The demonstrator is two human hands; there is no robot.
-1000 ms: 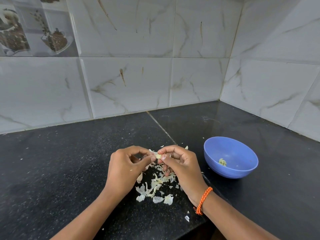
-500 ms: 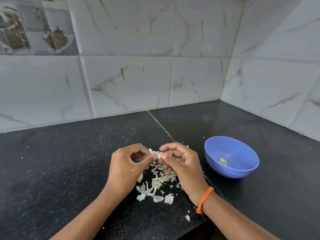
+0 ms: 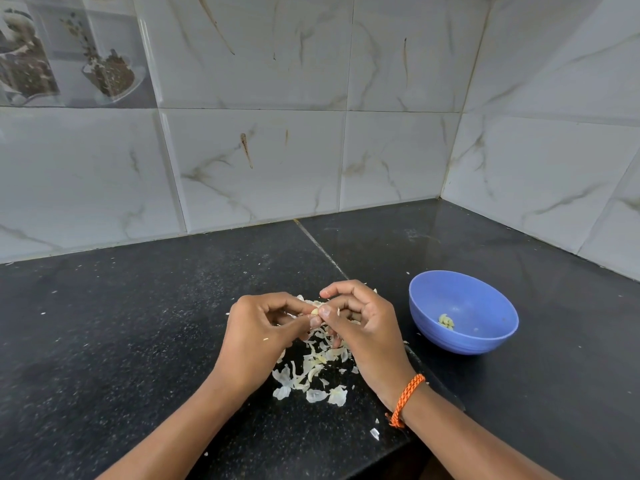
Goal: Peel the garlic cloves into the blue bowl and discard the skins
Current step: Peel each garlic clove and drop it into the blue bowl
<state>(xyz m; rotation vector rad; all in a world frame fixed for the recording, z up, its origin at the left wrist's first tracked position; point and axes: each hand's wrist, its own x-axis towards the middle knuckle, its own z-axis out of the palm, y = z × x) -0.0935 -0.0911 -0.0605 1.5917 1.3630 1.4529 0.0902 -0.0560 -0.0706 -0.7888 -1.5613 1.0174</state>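
Together, both bare hands pinch one small pale garlic clove (image 3: 314,311) above a litter of skins on the black counter.

Closely, the left hand (image 3: 258,336) curls its thumb and forefinger round the clove from one side, while the right hand (image 3: 360,327) nips it from the other with its thumb and a bent finger, the remaining fingers loosely arched above. Under and just behind the hands lies a scattered heap of thin, whitish papery garlic skins (image 3: 311,375) on the dark speckled stone countertop (image 3: 121,341). To the right, near but apart from the hands, stands the round blue plastic bowl (image 3: 485,344), with a few peeled pale cloves (image 3: 446,321) lying at its bottom. An orange braided thread band (image 3: 406,400) circles the right wrist. Grey-veined white marble-look wall tiles (image 3: 259,161) rise behind the counter.
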